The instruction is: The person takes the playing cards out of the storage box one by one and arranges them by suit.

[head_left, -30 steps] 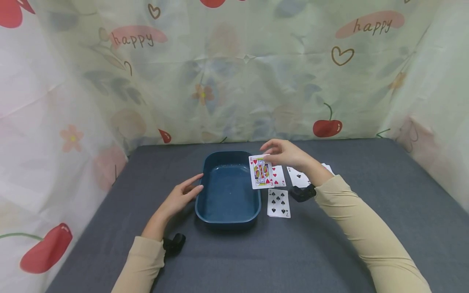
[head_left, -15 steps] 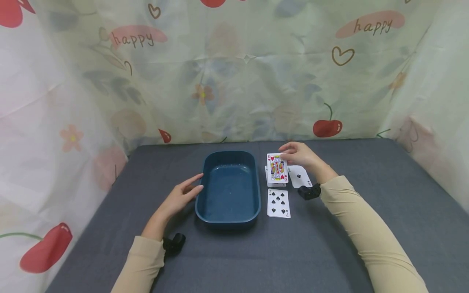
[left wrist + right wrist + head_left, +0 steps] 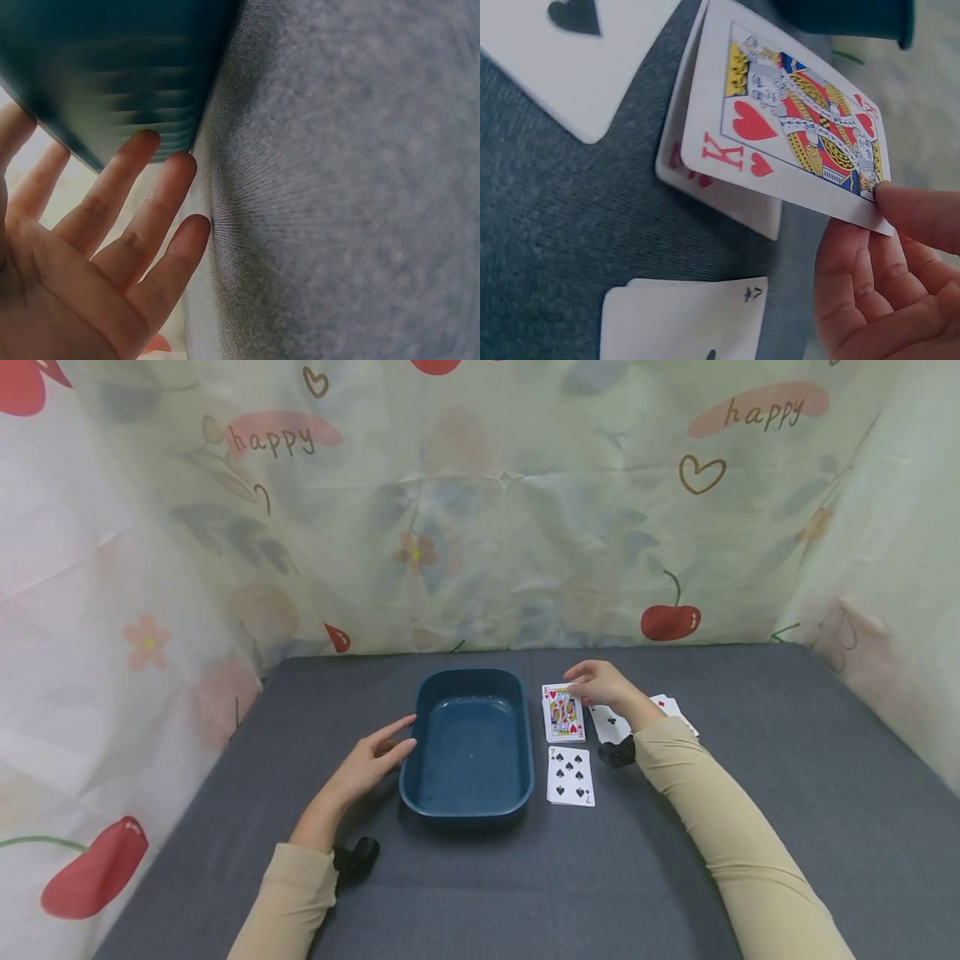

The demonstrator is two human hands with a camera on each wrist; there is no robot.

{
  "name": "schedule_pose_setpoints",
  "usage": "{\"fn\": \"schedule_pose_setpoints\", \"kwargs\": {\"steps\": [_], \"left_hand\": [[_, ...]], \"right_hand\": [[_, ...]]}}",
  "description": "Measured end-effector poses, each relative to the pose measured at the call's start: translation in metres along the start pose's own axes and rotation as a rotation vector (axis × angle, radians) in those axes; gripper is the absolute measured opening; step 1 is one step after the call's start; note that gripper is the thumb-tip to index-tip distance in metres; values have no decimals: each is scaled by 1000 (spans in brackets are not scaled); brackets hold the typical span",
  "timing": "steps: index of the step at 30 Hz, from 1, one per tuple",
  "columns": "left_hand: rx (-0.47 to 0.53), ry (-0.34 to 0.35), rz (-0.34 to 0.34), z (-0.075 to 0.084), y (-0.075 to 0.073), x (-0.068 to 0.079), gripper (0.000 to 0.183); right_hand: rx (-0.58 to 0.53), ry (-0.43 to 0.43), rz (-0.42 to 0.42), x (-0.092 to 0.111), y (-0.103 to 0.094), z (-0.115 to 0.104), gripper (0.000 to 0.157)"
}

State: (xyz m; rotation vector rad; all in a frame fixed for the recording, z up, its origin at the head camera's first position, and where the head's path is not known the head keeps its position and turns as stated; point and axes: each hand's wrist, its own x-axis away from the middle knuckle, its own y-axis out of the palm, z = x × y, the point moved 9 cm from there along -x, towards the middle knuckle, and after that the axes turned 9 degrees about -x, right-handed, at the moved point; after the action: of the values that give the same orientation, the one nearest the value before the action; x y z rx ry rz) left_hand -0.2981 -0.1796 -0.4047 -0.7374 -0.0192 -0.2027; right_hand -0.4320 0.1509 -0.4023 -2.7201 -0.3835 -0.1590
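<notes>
Between thumb and fingers, my right hand [image 3: 603, 685] pinches a king of hearts playing card [image 3: 563, 714] by one corner. The right wrist view shows that king tilted, its far edge low over another red-suited card [image 3: 742, 212] lying on the cloth. Below it, in the head view, lies the seven of spades [image 3: 570, 775] on a small stack. Partly hidden by my right wrist is a clubs card [image 3: 609, 725]. My left hand [image 3: 369, 762] has its fingers extended, fingertips at the left side of a dark blue rectangular tray [image 3: 465, 817].
A grey cloth [image 3: 480, 893] covers the table. Farther right, red-suited cards [image 3: 678, 710] show partly behind my right forearm. A patterned curtain [image 3: 495, 560] hangs along the back and both sides.
My right hand has carried the king of hearts from over the tray's right edge to the right, then down onto the upper card pile. The left hand and the tray have stayed put.
</notes>
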Motion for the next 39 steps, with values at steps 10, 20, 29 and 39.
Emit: {"fn": "schedule_pose_setpoints", "kwargs": {"steps": [10, 20, 29, 39], "left_hand": [[1, -12, -1, 3, -1, 2, 54], [-5, 5, 5, -4, 0, -2, 56], [-7, 10, 5, 0, -1, 0, 54], [6, 3, 1, -2, 0, 0, 56]], "right_hand": [[136, -37, 31, -11, 2, 3, 29], [311, -88, 57, -5, 8, -10, 22], [356, -55, 62, -11, 8, -5, 23], [411, -105, 57, -82, -4, 57, 29]]}}
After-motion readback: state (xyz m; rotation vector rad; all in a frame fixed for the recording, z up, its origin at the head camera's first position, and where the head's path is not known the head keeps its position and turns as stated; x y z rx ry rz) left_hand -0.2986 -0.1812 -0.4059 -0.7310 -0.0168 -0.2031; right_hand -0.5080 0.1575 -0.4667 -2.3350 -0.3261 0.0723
